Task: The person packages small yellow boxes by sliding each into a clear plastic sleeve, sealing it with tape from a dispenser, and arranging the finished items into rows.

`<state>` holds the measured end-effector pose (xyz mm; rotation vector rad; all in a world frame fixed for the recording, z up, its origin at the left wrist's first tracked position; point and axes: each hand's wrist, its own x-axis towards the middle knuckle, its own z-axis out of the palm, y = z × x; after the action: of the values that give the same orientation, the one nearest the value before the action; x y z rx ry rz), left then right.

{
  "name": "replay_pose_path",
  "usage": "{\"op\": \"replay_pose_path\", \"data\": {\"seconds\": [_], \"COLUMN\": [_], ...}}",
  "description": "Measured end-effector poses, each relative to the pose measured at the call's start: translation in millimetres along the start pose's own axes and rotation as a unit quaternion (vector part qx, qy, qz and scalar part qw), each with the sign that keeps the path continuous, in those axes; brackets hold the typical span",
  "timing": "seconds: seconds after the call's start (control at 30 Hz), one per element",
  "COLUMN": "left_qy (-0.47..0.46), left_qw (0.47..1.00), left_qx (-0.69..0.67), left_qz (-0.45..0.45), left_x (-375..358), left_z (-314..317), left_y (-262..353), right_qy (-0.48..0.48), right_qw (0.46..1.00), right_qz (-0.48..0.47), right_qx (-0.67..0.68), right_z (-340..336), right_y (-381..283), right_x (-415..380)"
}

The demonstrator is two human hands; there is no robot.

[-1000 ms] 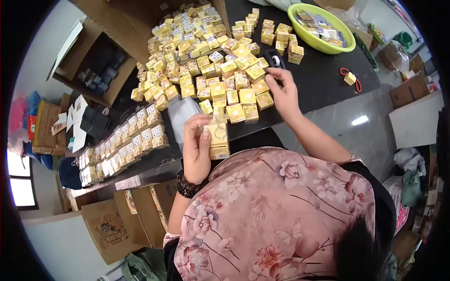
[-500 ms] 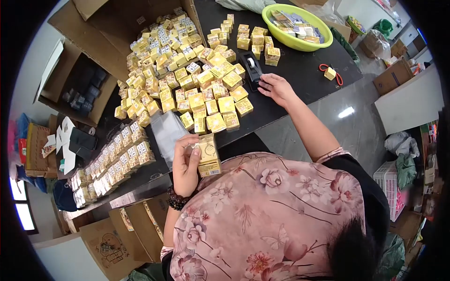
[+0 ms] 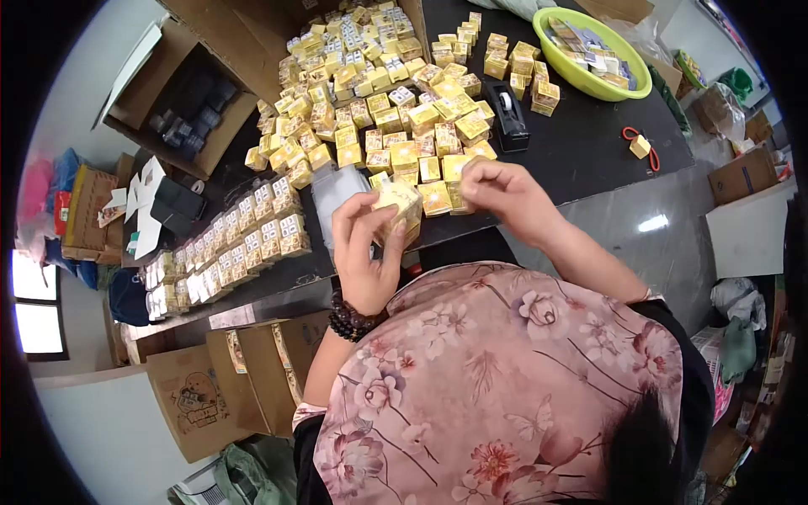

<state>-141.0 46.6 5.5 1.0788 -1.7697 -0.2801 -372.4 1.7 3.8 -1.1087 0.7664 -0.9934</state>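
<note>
My left hand (image 3: 369, 265) is wrapped round a small block of yellow boxes (image 3: 402, 209), held up in front of the table's near edge. To its right is my right hand (image 3: 513, 202), with thumb and fingers pinched together; whatever they hold is too small to make out. The two hands are apart. A black tape dispenser (image 3: 510, 122) with a roll in it stands beyond my right hand. Behind both hands lies a large heap of small yellow boxes (image 3: 396, 126). Clear plastic sheets (image 3: 331, 200) lie flat just left of the held block.
Rows of wrapped box blocks (image 3: 244, 240) line the table's left side. A lime-green basin (image 3: 593, 80) of packs sits at the back right, near red-handled scissors (image 3: 653, 160) with a small yellow box. Open cardboard cartons (image 3: 227, 50) stand at the back left.
My right hand has left the tape dispenser and come back towards the held block, its fingers now pinched. My left hand has raised and turned the block. The view has shifted left.
</note>
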Motion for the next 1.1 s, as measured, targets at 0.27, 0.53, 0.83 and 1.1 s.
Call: {"op": "replay_pose_path", "data": {"seconds": [0.27,0.53,0.83,1.1], "left_qy": [-0.014,0.049,0.114,0.084], "left_qw": [0.982,0.992,0.822,0.867], "left_qx": [0.126,-0.108,-0.489,-0.415], "left_qz": [0.140,-0.050,-0.269,-0.263], "left_x": [0.5,-5.2,-0.6,1.4], "left_z": [-14.2,-7.9,-9.6,-9.3], "left_y": [1.7,2.9,0.9,-2.5], "right_qy": [-0.049,-0.037,-0.104,-0.188], "right_qw": [0.993,0.952,0.989,0.977], "right_qz": [0.107,-0.032,-0.042,0.035], "right_qx": [0.007,-0.301,-0.092,-0.095], "right_z": [54.3,55.9,60.7,61.8], "right_y": [-0.9,10.4,-8.1,-5.5], "right_x": [9.9,24.7,15.7,5.6]}}
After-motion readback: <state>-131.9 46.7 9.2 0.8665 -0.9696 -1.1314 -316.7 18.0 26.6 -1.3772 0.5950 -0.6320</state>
